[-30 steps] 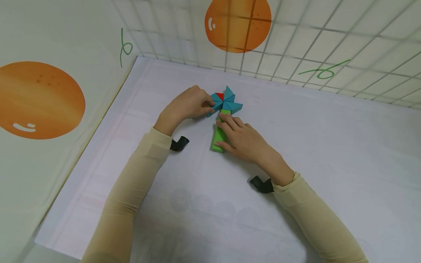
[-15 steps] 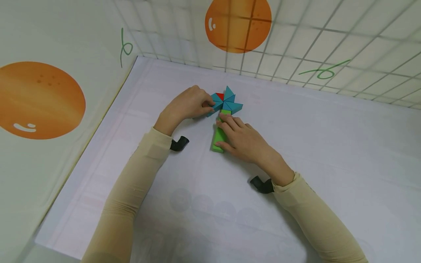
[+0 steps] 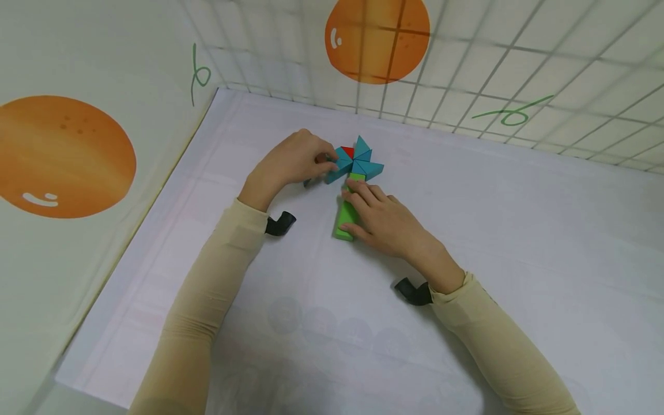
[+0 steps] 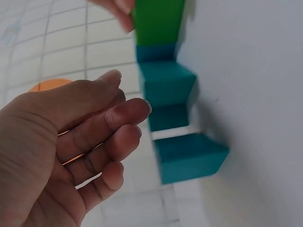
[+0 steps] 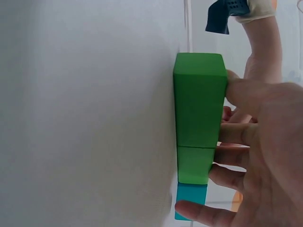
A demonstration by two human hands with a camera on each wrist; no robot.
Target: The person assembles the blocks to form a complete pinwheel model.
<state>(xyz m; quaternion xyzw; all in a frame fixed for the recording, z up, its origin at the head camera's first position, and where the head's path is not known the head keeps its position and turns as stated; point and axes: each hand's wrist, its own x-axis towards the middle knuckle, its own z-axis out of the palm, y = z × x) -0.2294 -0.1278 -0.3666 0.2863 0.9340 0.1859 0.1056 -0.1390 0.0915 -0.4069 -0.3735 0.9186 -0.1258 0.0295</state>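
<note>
Blue triangular blocks (image 3: 367,169) stand in a pinwheel shape with one red triangular block (image 3: 348,152) among them, on a white surface. Below them runs a column of green blocks (image 3: 346,214), its far end meeting the blue. My left hand (image 3: 298,158) is at the left side of the pinwheel, fingertips right at the blue edge. In the left wrist view its fingers (image 4: 128,112) are loosely bent with nothing between them and the thumb. My right hand (image 3: 386,222) rests on the green column. From the right wrist, its fingers lie along the blocks' top and one fingertip reaches a blue block (image 5: 191,189).
A white wall with a grid pattern (image 3: 467,69) and an orange picture (image 3: 377,40) stands behind the blocks. Another wall, with a large orange picture (image 3: 67,155), is at the left. Black curved pieces (image 3: 413,291) stick out from both wrists.
My left hand has eased slightly up and left, its thumb and fingers parting from the blue blocks. My right hand and the blocks stay where they were.
</note>
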